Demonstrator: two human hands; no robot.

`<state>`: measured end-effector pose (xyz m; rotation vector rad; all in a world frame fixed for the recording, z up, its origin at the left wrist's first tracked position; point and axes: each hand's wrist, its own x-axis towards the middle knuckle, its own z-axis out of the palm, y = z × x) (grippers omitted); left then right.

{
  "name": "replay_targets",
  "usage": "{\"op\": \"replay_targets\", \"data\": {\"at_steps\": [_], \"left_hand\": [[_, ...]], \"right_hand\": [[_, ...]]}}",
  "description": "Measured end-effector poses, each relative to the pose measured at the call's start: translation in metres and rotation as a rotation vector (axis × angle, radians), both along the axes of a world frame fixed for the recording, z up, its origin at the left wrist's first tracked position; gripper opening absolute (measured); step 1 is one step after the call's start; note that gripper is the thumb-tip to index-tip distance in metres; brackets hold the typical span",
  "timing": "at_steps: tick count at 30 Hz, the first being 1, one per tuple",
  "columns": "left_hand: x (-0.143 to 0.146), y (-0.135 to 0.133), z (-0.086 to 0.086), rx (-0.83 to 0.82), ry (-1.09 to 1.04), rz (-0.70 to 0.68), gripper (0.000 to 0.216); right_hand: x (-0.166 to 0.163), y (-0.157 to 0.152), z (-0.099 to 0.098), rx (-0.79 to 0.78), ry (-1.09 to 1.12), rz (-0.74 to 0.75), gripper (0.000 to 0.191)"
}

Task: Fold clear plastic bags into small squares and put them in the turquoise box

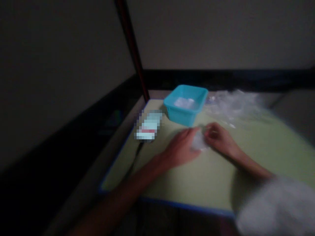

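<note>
Over the middle of the table, a small clear plastic bag is between my two hands. My left hand reaches in from the left and grips the bag's left side between thumb and fingers. On the other side, my right hand has its fingers curled in a pinch at the bag's right edge. Blur hides the fingertips and whatever the bag contains. Just behind my hands stands a turquoise plastic basket, with whitish clear pieces lying inside it.
The yellow-green table has a blue edge. Crumpled clear plastic is heaped at the back right. A lit, pixelated phone-like device lies at the left, its dark cable running over the near edge. A dark pole rises behind.
</note>
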<state>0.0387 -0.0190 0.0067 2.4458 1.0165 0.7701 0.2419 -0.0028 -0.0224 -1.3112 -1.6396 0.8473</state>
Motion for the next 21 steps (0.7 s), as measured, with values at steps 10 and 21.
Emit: {"op": "replay_targets", "data": {"at_steps": [10,21], "left_hand": [[0.012,0.002,-0.013,0.066,0.298,-0.106,0.060],[0.011,-0.002,-0.016,0.122,0.490,-0.142,0.071]], "right_hand": [[-0.002,-0.002,0.002,0.002,0.020,0.083,0.045],[0.006,0.001,0.002,-0.065,0.046,0.017,0.040]]}}
